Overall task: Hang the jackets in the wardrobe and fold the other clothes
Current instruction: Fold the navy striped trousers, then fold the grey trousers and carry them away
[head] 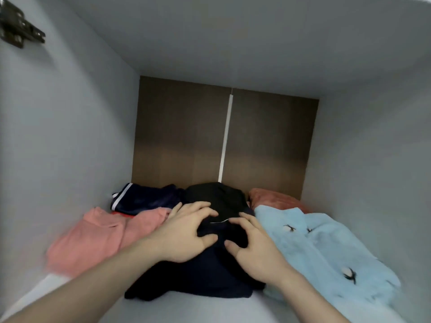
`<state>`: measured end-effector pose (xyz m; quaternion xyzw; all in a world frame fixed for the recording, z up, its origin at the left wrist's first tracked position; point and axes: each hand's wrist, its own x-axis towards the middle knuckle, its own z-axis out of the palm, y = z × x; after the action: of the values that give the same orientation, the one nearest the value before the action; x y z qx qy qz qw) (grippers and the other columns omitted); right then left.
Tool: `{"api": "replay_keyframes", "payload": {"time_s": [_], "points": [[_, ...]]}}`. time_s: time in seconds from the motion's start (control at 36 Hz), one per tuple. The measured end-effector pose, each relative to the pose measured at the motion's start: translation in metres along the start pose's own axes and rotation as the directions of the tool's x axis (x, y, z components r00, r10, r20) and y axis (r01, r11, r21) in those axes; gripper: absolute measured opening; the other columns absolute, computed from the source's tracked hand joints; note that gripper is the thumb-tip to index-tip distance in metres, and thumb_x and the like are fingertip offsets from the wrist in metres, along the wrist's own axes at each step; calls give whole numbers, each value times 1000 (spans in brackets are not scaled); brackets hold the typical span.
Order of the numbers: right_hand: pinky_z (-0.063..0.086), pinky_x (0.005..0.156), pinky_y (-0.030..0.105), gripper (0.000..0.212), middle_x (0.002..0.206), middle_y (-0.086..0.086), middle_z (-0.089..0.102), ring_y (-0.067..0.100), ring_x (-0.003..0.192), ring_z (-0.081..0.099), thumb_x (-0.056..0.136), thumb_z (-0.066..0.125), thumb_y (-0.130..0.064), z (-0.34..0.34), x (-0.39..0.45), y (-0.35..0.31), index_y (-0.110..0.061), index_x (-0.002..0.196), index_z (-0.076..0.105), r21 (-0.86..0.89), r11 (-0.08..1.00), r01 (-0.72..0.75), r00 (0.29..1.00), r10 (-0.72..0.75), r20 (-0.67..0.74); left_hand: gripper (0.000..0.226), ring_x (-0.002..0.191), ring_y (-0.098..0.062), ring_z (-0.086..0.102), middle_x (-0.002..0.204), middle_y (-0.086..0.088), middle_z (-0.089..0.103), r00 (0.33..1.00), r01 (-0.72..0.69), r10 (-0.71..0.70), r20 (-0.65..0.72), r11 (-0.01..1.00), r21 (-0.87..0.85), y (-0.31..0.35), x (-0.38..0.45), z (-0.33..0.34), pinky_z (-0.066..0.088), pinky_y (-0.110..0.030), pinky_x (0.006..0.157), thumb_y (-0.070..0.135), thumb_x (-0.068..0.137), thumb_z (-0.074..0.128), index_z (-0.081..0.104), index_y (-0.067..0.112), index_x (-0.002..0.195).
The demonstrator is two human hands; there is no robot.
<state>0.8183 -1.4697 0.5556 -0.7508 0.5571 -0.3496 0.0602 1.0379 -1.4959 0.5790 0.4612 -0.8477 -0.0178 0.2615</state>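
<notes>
Nearest me, at six o'clock, the bare front strip of the wardrobe shelf (186,308) is all that separates the clothes from the edge. Just past it sits the dark folded garment (198,276), in the middle of the shelf, its near hem touching that bare strip.

My left hand (186,234) lies on top of the dark pile at about eleven o'clock from its centre, fingers spread and bent, tips digging into the cloth. My right hand (254,245) mirrors it at one o'clock, also splayed and pressing down. Neither hand pinches or wraps anything; both are loose-fingered and pushing on the fabric. I judge I am seating or flattening this pile, so the folding step for it looks nearly finished.

The risks as I read them: if I press unevenly, the fold may slump toward me and slide off the front edge. If I push it deeper, it may ride into the black garment (214,194) behind it at twelve o'clock and rumple both.

At nine o'clock the pink garment (93,238) touches the dark pile's left side; dragging my left hand out could snag it. At three o'clock the light blue fleece (326,248) lies against the right side, and its near corner looks close to the shelf front.

Farther back, a navy piece with a white stripe (144,198) sits at ten o'clock and an orange garment (275,198) at two o'clock, both against the brown back panel (182,136).
</notes>
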Motion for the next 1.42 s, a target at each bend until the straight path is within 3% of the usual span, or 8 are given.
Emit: {"api": "replay_keyframes", "payload": {"time_s": [0.11, 0.19, 0.31, 0.56, 0.86, 1.14, 1.28, 1.42], "points": [[19, 100, -3, 38, 137, -47, 29, -24, 129, 27, 91, 68, -42, -42, -83, 24, -51, 126, 54, 96, 994, -58, 994, 66, -90, 51, 143, 9, 18, 155, 35, 23, 994, -110, 107, -25, 988, -112, 57, -33, 24, 3, -26, 122, 57, 93, 56, 42, 50, 142], [26, 104, 5, 38, 138, -47, 35, -26, 131, 29, 89, 71, -39, -70, -146, 37, -53, 121, 57, 182, 976, -121, 974, 152, -166, 46, 136, 24, 16, 148, 45, 21, 981, -193, 188, -44, 952, -239, 97, -54, 38, 20, -20, 115, 55, 93, 58, 45, 53, 137], [32, 103, 13, 41, 140, -38, 46, -15, 136, 36, 88, 71, -36, -101, -233, 44, -53, 124, 60, 275, 938, -213, 925, 284, -251, 44, 139, 9, 34, 147, 37, 35, 966, -257, 239, -94, 903, -344, 146, -79, 57, 31, -29, 116, 44, 91, 65, 54, 46, 134], [41, 107, 26, 39, 143, -30, 48, -5, 134, 47, 91, 71, -36, -127, -397, 33, -49, 127, 60, 260, 837, -482, 747, 547, -377, 41, 138, 7, 40, 145, 28, 46, 884, -335, 467, 34, 681, -651, 247, -123, 137, 34, -25, 106, 44, 89, 67, 58, 47, 129], [49, 102, 29, 35, 141, -25, 52, 2, 127, 55, 97, 68, -26, -113, -572, -39, -45, 126, 61, 353, 515, -781, 272, 789, -551, 43, 132, 0, 51, 145, 25, 50, 524, -224, 828, 201, 361, -905, 365, -205, 223, 44, -22, 102, 52, 84, 62, 61, 45, 127], [52, 100, 38, 41, 140, -22, 53, 2, 124, 57, 89, 66, -41, -102, -739, -128, -47, 129, 58, 535, 256, -805, -248, 674, -696, 45, 124, 10, 50, 143, 39, 43, 117, -296, 979, 165, 193, -936, 489, -314, 233, 56, -17, 83, 61, 82, 60, 53, 57, 127], [53, 99, 43, 38, 139, -20, 54, 8, 121, 59, 89, 72, -31, -110, -815, -164, -47, 122, 62, 603, 214, -768, -372, 618, -693, 42, 126, 10, 50, 143, 37, 43, 10, -257, 994, 106, 105, -961, 563, -383, 237, 48, -21, 92, 53, 87, 64, 53, 57, 127], [53, 97, 31, 38, 131, -24, 57, -1, 115, 60, 93, 71, -14, -133, -893, -198, -42, 118, 65, 651, 181, -738, -471, 553, -687, 40, 126, 10, 49, 144, 38, 41, -89, -235, 993, 80, 57, -970, 632, -453, 237, 48, -18, 90, 53, 89, 63, 53, 56, 128]]}}
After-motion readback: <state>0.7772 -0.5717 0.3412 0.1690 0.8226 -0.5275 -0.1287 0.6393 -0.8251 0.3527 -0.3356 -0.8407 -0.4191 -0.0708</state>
